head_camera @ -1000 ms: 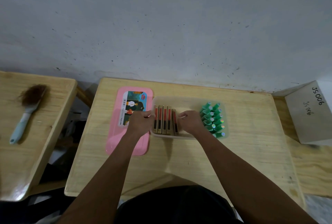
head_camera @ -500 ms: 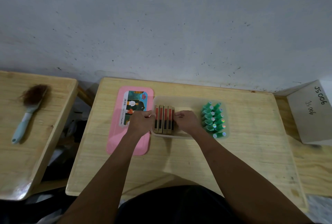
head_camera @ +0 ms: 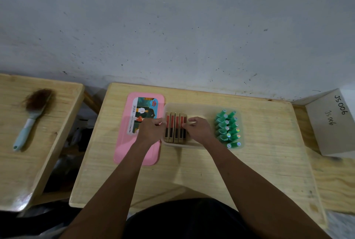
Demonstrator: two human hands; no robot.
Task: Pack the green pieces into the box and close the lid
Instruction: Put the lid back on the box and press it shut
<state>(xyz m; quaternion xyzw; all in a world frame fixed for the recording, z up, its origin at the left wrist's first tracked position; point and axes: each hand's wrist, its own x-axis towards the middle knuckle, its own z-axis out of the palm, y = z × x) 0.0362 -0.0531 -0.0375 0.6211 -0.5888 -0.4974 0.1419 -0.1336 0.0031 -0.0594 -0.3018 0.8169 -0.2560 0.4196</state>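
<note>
A clear plastic box (head_camera: 201,105) stands in the middle of the wooden table (head_camera: 269,162). Several green pieces (head_camera: 227,128) lie stacked in its right end. A row of red-and-tan packs (head_camera: 175,127) stands on edge in its left end. My left hand (head_camera: 151,130) has its fingers curled at the box's left wall, beside the row. My right hand (head_camera: 199,129) pinches the rightmost pack against the row. The pink lid (head_camera: 134,152) lies flat on the table just left of the box, partly under my left hand.
A white carton (head_camera: 332,121) marked JS006 sits at the right edge. A second wooden table (head_camera: 19,171) on the left carries a hand brush (head_camera: 32,117). A gap separates the two tables. A grey wall rises behind.
My right hand has moved left and pushed the loose, leaning pack upright against the row. My left hand has stayed at the box's left wall.
</note>
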